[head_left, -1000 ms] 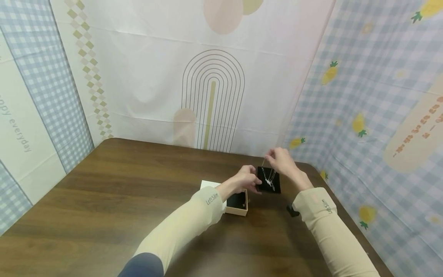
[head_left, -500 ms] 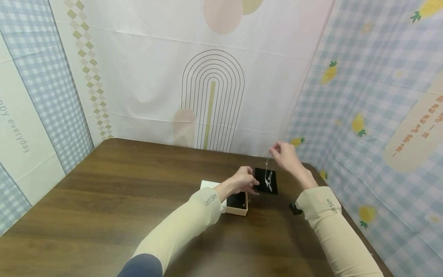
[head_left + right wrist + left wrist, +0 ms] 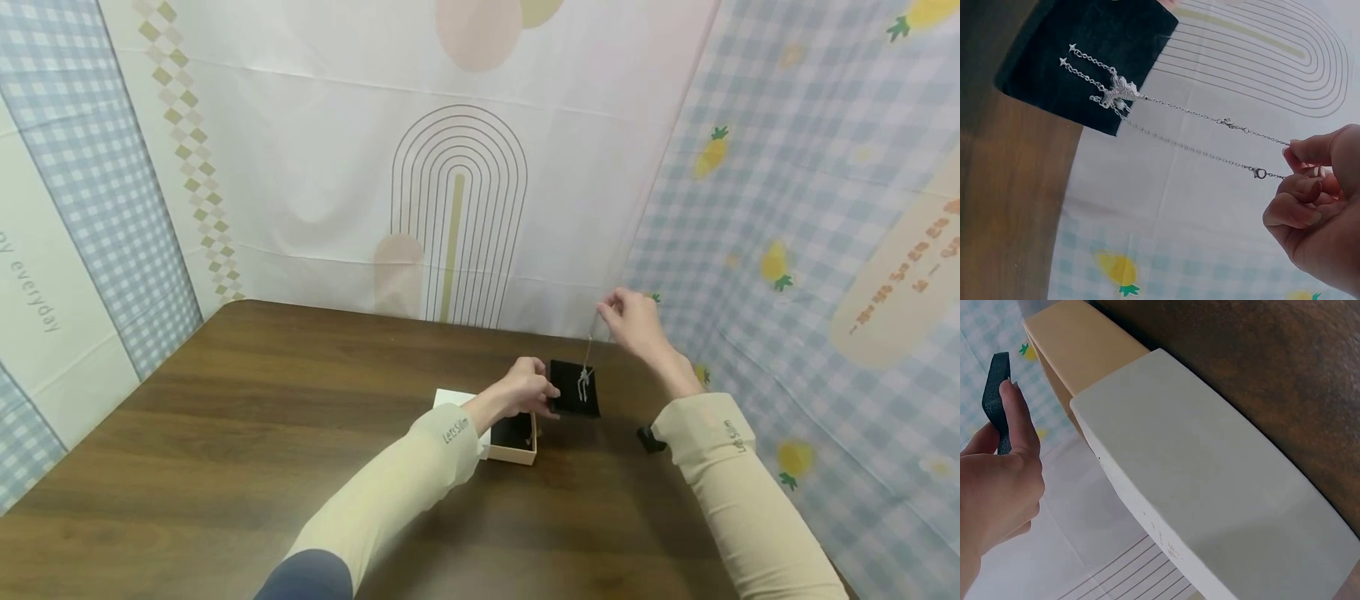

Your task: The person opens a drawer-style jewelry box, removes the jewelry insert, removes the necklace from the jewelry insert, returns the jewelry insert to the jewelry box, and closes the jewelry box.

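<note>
A silver necklace (image 3: 1124, 90) with a pendant and small star drops hangs from my right hand (image 3: 634, 323). In the right wrist view, that hand (image 3: 1316, 194) pinches the chain near its clasp, and both strands run taut to the pendant. Behind the pendant is a black velvety pad (image 3: 573, 388). My left hand (image 3: 525, 389) pinches the pad's left edge between thumb and fingers. The left wrist view shows the pad (image 3: 997, 394) edge-on in that hand (image 3: 1004, 481), above the table.
Below my left forearm lies a box with a white sleeve (image 3: 1210, 469) and a tan drawer (image 3: 512, 455) pulled partly out, dark inside. A small black object (image 3: 651, 439) sits by my right wrist on the brown wooden table (image 3: 300, 400). Printed cloths (image 3: 315, 167) hang behind and beside it.
My right hand has risen and moved right, drawing the chain up from the pad. The left hand and pad have shifted slightly left.
</note>
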The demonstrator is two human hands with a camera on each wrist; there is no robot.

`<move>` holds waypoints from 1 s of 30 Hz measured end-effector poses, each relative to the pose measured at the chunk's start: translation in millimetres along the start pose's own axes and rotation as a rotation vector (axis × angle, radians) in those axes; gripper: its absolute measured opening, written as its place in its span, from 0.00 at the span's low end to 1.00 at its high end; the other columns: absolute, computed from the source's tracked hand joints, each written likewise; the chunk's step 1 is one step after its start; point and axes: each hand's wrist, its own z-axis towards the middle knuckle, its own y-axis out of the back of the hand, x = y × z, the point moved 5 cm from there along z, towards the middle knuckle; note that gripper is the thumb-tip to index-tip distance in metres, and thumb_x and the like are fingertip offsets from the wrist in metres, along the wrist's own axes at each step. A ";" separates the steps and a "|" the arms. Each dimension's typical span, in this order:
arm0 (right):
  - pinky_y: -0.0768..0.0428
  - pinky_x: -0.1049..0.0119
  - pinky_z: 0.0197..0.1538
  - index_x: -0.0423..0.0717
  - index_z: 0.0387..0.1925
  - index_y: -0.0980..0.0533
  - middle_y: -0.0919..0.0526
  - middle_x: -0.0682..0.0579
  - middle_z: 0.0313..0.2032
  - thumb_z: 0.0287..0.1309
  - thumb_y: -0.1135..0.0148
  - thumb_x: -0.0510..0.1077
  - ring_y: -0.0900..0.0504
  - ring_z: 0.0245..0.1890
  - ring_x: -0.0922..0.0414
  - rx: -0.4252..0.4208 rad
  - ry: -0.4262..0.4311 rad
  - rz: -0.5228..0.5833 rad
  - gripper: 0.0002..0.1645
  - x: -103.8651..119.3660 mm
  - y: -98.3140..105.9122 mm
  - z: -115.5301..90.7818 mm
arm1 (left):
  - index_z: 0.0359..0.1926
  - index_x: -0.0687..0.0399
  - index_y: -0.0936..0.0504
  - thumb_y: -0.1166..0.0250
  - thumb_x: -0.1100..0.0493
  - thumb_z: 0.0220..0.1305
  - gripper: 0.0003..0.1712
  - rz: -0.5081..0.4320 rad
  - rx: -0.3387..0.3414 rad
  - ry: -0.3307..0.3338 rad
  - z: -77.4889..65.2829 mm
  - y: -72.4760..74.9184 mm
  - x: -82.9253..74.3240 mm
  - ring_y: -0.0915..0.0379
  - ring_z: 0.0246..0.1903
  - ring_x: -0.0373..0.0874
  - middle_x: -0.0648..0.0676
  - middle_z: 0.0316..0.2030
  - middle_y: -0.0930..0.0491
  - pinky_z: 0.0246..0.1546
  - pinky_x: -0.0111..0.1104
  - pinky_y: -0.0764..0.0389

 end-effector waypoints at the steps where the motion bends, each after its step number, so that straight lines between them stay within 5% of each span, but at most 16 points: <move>1: 0.31 0.70 0.19 0.30 0.37 0.23 0.22 0.42 0.20 0.65 0.46 0.38 0.32 0.14 0.60 0.001 -0.003 0.006 0.11 0.1 1.7 0.8 | 0.47 0.66 0.34 0.40 0.77 0.59 0.18 0.005 -0.006 -0.002 0.3 0.7 -0.2 0.18 0.32 0.55 0.68 0.43 0.26 0.43 0.49 0.16; 5: 0.31 0.69 0.18 0.30 0.38 0.23 0.22 0.43 0.20 0.65 0.45 0.37 0.32 0.14 0.60 0.003 -0.021 0.014 0.11 1.2 7.6 2.4 | 0.45 0.64 0.34 0.39 0.77 0.58 0.17 0.010 -0.017 0.000 0.1 2.4 0.3 0.23 0.23 0.48 0.66 0.40 0.26 0.41 0.48 0.15; 22: 0.34 0.71 0.19 0.31 0.31 0.22 0.25 0.46 0.16 0.60 0.44 0.36 0.36 0.12 0.66 -0.139 0.002 -0.010 0.09 8.2 31.1 13.3 | 0.33 0.59 0.36 0.39 0.77 0.58 0.15 0.033 0.002 -0.015 -3.6 3.9 -0.6 0.21 0.23 0.48 0.58 0.30 0.27 0.33 0.42 0.14; 30: 0.35 0.71 0.17 0.31 0.31 0.22 0.25 0.46 0.15 0.60 0.45 0.35 0.37 0.10 0.66 -0.169 0.000 -0.001 0.09 10.4 39.3 17.8 | 0.38 0.62 0.33 0.38 0.78 0.56 0.15 0.025 -0.005 -0.007 -4.8 4.1 -0.4 0.16 0.28 0.54 0.59 0.30 0.28 0.31 0.41 0.14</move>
